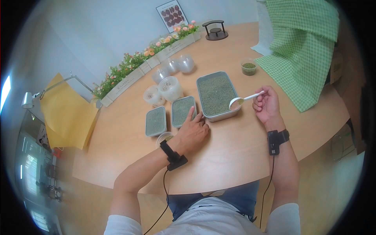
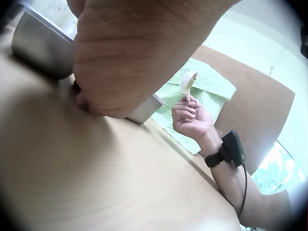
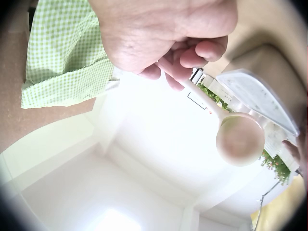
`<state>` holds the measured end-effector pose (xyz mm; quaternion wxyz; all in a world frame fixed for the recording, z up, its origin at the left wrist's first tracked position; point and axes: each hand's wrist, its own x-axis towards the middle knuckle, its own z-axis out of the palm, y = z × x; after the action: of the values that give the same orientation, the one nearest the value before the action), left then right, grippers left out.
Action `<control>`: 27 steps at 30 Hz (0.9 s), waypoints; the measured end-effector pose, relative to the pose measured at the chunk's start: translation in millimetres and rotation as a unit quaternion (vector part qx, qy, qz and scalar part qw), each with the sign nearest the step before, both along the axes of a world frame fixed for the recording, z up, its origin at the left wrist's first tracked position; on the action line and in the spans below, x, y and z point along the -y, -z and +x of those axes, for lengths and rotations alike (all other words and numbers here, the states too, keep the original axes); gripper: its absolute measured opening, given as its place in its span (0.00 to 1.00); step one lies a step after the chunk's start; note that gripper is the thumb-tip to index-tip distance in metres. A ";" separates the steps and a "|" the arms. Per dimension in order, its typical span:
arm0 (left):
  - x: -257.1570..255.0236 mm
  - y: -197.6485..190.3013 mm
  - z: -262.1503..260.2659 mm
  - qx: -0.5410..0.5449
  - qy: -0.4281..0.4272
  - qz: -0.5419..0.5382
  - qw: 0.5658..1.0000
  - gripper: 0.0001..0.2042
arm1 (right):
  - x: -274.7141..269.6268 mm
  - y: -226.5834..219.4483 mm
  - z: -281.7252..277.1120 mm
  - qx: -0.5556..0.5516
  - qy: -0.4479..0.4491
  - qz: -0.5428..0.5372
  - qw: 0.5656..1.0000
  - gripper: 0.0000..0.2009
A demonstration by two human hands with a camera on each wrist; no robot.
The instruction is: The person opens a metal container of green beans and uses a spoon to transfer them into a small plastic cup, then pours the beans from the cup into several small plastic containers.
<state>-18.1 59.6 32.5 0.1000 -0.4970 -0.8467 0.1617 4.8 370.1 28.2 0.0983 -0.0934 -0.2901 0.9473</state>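
Note:
My right hand (image 1: pixel 267 105) pinches the handle of a white spoon (image 1: pixel 252 96), its bowl over the right edge of the large metal tray (image 1: pixel 217 94) of green granules. In the right wrist view the spoon bowl (image 3: pixel 240 139) looks round and pale; in the left wrist view the spoon (image 2: pixel 188 83) stands upright above the fingers. My left hand (image 1: pixel 192 135) lies low over the table, index finger extended across the near right corner of the middle metal tray (image 1: pixel 181 111), other fingers bent beside it. A smaller tray (image 1: pixel 156 121) sits to its left. What the left fingertips touch is hidden.
A round tub (image 1: pixel 161 138) is partly behind the left wrist. Lidded tubs (image 1: pixel 170 89) and clear domed cups (image 1: pixel 186 64) stand behind the trays. A small cup of green granules (image 1: pixel 248 69), a green checked cloth (image 1: pixel 299 58), a flower planter (image 1: pixel 145 66) and a dark stand (image 1: pixel 215 33) are farther off.

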 end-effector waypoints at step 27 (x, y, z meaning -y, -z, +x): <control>0.1 -22.8 -15.0 0.125 -0.038 0.085 0.988 0.08 | -0.3 1.9 -1.3 -0.006 0.004 0.005 1.000 0.14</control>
<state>-33.1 59.4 55.3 0.0293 -0.4707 -0.8813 0.0299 3.5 370.3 26.3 0.1044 -0.0884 -0.2938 0.9460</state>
